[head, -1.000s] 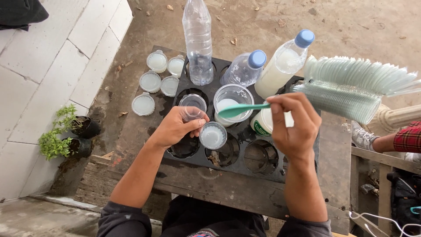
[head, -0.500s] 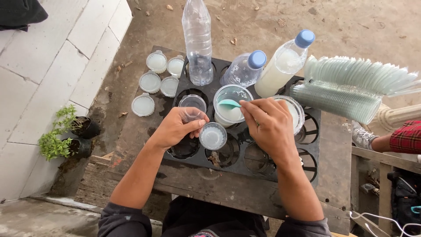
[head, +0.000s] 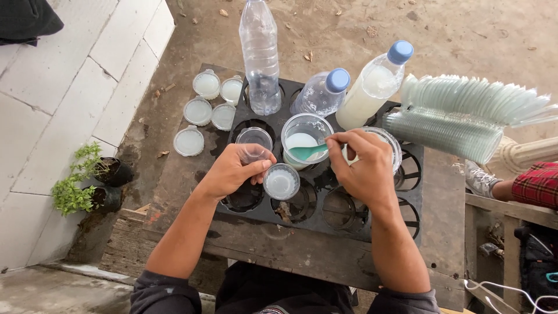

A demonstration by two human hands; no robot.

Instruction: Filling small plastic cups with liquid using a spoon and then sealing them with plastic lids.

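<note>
1. The small clear cup [head: 257, 153] is being held in the left hand [head: 235, 170], fingers wrapped round its wall, just above the black holder tray [head: 302, 224]. Its hinged lid [head: 282, 181] is hanging open beside the thumb, showing white.
2. The green spoon [head: 308, 152] is being pinched by its handle in the right hand [head: 360, 166]; its bowl is being dipped into the larger clear tub [head: 307, 138] of white liquid, which is seated in the tray.
3. Handling, as judged: the cup is thin, light and easily crushed, likely slippery when wet. A light grip round the wall just under the rim is being advised, kept level. The lid hinge looks flimsy.
4. The spoon is stiff and light; the handle end is the right hold.
5. Hard to make out: the cup's fill level is being hidden by the fingers. The second tub [head: 390, 145] is being largely covered by the right hand.
6. The stack of clear lids [head: 465, 116] is being cut off at the frame edge.
</note>
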